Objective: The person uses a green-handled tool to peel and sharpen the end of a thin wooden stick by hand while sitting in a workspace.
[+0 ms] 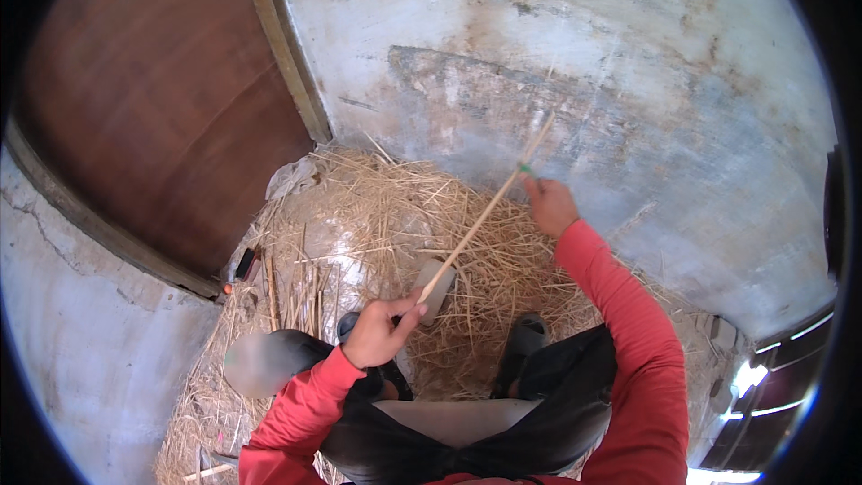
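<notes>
A long, thin, pale wooden stick (479, 223) slants up and away from me, from lower left to upper right. My left hand (384, 330) is closed around its near end, thumb and fingers pinching it. Close to the stick's far part is my right hand (550, 203), fingers curled in. A small green thing (524, 167) shows at its fingertips, against the stick; its kind is too small to tell. Under the stick's near end, a greyish, rounded-edged block (437, 295) lies on the floor between my feet.
Loose straw (422, 193) and shavings cover the floor. Ahead stands a stained whitish wall (575, 27), and at the left a brown door panel (162, 108) in a wooden frame. Several sticks (272, 292) and a black and orange object (245, 263) lie near the door.
</notes>
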Demonstrator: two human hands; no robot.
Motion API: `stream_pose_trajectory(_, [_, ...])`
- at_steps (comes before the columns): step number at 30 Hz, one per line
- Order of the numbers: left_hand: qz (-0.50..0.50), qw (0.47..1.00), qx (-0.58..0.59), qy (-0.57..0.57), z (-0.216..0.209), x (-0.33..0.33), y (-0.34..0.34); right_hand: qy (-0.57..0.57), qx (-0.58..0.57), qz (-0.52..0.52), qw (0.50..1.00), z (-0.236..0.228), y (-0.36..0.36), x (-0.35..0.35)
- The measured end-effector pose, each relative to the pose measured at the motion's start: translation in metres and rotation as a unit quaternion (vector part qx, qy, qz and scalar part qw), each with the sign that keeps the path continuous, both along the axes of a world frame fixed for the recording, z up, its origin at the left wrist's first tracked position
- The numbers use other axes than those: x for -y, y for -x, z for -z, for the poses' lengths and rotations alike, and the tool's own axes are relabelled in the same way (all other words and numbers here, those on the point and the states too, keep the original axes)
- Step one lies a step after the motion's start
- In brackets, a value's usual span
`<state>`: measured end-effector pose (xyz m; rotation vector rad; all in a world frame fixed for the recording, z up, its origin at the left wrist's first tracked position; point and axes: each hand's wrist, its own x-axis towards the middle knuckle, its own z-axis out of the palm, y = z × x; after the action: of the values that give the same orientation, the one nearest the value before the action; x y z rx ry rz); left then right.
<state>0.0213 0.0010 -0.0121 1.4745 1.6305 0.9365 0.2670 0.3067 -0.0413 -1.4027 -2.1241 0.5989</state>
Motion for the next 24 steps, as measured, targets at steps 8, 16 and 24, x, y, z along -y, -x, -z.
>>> stream_pose_trajectory(8, [0.113, 0.988, 0.081, -0.073, 0.007, 0.027, 0.012, -0.047, 0.054, 0.282, 0.957, 0.042, -0.187, -0.091])
stream_pose_trajectory(16, [-0.105, 0.969, 0.208, -0.085, 0.009, 0.007, 0.004, 0.070, -0.216, 0.087, 0.970, -0.023, -0.084, -0.019])
stream_pose_trajectory(24, [-0.099, 0.964, 0.202, -0.140, -0.014, -0.026, -0.028, 0.136, -0.299, -0.211, 0.921, -0.080, 0.036, 0.072])
